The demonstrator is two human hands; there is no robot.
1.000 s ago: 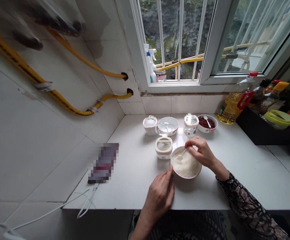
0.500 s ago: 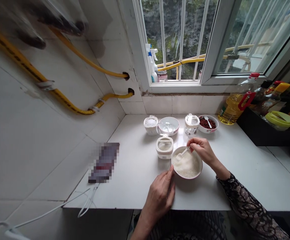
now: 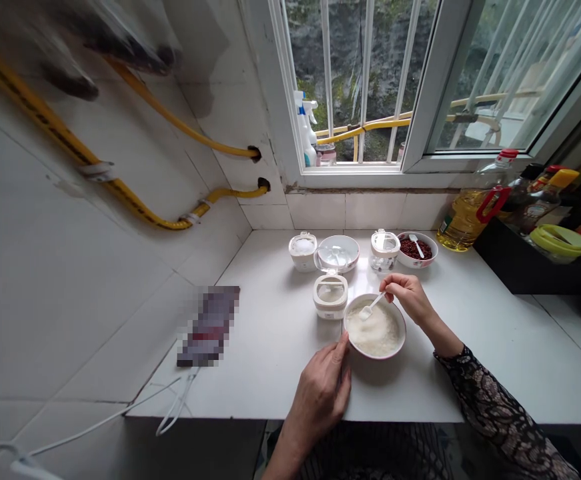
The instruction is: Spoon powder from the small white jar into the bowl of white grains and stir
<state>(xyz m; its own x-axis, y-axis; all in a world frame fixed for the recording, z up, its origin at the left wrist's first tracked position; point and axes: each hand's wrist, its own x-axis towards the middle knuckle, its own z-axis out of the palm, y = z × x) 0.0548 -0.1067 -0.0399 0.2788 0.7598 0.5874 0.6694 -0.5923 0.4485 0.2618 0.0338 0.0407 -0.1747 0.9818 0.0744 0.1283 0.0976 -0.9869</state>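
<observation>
At the front of the white tiled desk [image 3: 270, 353], a white ceramic bowl [image 3: 374, 357] with a pink-tinted rim is held in place, heaped with a white granular food [image 3: 377, 331]. Its left rim is gripped by the left hand [image 3: 320, 393], with the thumb pressed against it. A white plastic spoon [image 3: 371, 305] is pinched by the fingertips of the right hand [image 3: 405, 298], and the spoon's tip is lowered onto the food. A black lace sleeve [image 3: 495, 407] is worn on the right forearm.

Just beside the bowl, a square lidded container [image 3: 330, 297] is placed. Behind it, a small white container [image 3: 303, 252] filled with white contents and a shallow bowl [image 3: 337, 253] covered by a clear lid are set side by side. Further right, a glass jar [image 3: 385, 251] is placed next to a bowl of red beans [image 3: 413, 250], in which a small spoon [image 3: 417, 245] is resting.

Toward the right, a bottle of cooking oil [image 3: 465, 217] with a red handle is seen beneath the window [image 3: 350, 87]. On the left, a pixelated flat object [image 3: 209, 327] is laid on the desk, and a white cable [image 3: 170, 407] is run from it over the edge. Yellow hoses [image 3: 170, 120] are fixed along the tiled wall.
</observation>
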